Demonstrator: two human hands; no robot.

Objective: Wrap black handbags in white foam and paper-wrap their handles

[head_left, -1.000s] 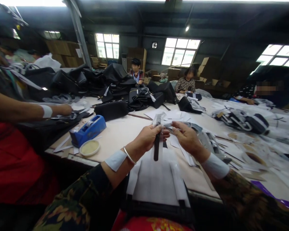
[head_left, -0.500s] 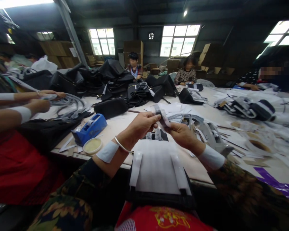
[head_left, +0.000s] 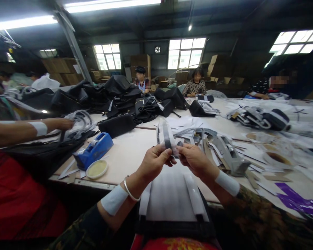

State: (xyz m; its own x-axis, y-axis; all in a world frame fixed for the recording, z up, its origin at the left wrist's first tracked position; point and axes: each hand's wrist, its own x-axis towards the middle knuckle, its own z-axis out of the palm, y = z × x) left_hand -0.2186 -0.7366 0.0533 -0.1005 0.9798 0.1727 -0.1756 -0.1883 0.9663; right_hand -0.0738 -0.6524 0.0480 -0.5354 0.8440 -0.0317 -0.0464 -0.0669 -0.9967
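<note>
Between my two hands is a looped, dark bag strap point(head_left: 166, 133) wrapped in translucent white film. My left hand point(head_left: 154, 160) pinches its lower left side, thumb on top. On the right, my right hand point(head_left: 195, 158) closes its fingertips on the strap's lower right end. Just below both hands a black bag point(head_left: 174, 227) leans against the table edge at my lap. White foam sheet point(head_left: 169, 194) covers its face, and two white-wrapped straps run down its sides. The hands and held strap hide the bag's top edge.
A blue tape dispenser point(head_left: 94, 151) and a round tub point(head_left: 97, 169) stand left; a grey tape dispenser point(head_left: 231, 156) stands right among paper strips. Black bags point(head_left: 117, 123) are piled behind. At left, a co-worker's hand point(head_left: 65, 124) holds wrapped straps. Other people sit across the table.
Both hands have come down and closer to me with the strap, which now stands up as a loop above the fingers. The view has tilted up. The left co-worker's hands have shifted.
</note>
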